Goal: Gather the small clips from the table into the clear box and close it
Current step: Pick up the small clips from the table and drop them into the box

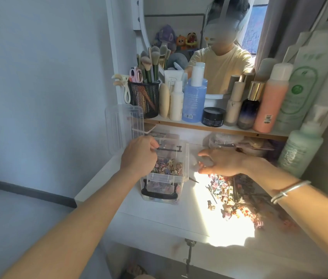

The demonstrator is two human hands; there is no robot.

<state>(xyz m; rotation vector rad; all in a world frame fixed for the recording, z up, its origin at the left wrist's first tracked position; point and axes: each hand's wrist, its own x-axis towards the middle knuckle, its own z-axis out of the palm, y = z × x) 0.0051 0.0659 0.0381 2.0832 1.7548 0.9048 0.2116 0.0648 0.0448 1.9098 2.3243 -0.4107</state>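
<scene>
The clear box (186,158) stands open on the desk (159,216), left of centre. Its lid (124,125) is raised behind the left rear corner. A layer of small clips (233,195) already covers the box floor. The larger share lies in a loose pile on the desk to the right of the box, partly in bright sun.

The left hand (139,156) is over the box's left rear rim with its fingers curled. Whether it holds clips or grips the rim cannot be told. The right hand (223,162) hovers at the far end of the pile, half open, with the thumb apart from bent fingers. A clip or two lie just under its fingertips, and no firm hold is visible.

Handling notes, by judgement:
- The clips appear to be light, rigid plastic with small teeth. They are likely to snag on one another and to skid on the smooth desk.
- Scooping or pinching several at once should suit better than single picks. Stray clips at the pile's edge call for a fingertip pinch across the body.
- The box looks thin-walled and light, so it may slide if pushed. It is best steadied at a side wall.
- The lid should be taken at its free edge and pressed down until the black latch handle (159,195) can engage.
</scene>
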